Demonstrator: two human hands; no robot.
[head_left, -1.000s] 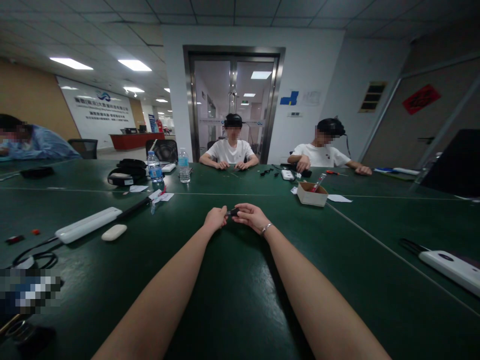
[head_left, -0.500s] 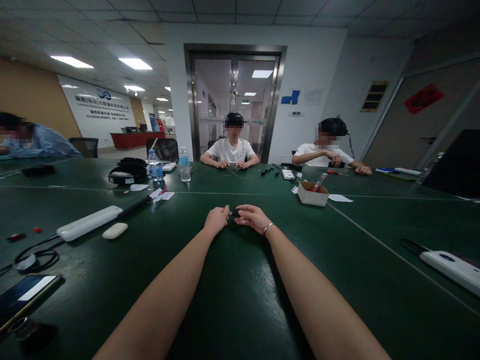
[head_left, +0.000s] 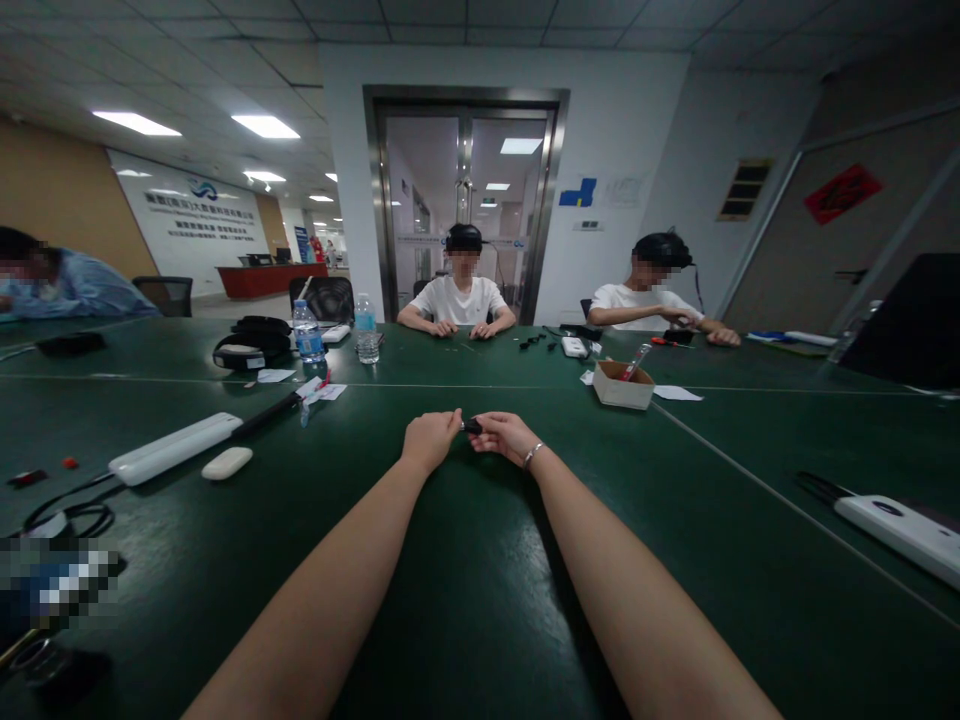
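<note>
A small black object point(head_left: 471, 426) with a paler, metallic-looking left end is held over the green table between my two hands; its exact kind is too small to tell. My left hand point(head_left: 432, 440) is closed, with thumb and finger pinching at the object's left end. From the other side, my right hand point(head_left: 505, 437) grips the dark end between thumb and fingertips, and a silver bracelet point(head_left: 534, 456) sits on that wrist. My curled fingers partly hide the object.
Left lie a long white device point(head_left: 176, 447), a white oval piece point(head_left: 227, 463) and a phone point(head_left: 64, 590). Beyond stand two water bottles point(head_left: 367, 330) and a small open box point(head_left: 623, 386). A white device point(head_left: 896, 530) lies right. People sit across the table.
My left hand has shifted slightly left and turned a little, and more of the black object shows between my hands. The view has moved slightly.
</note>
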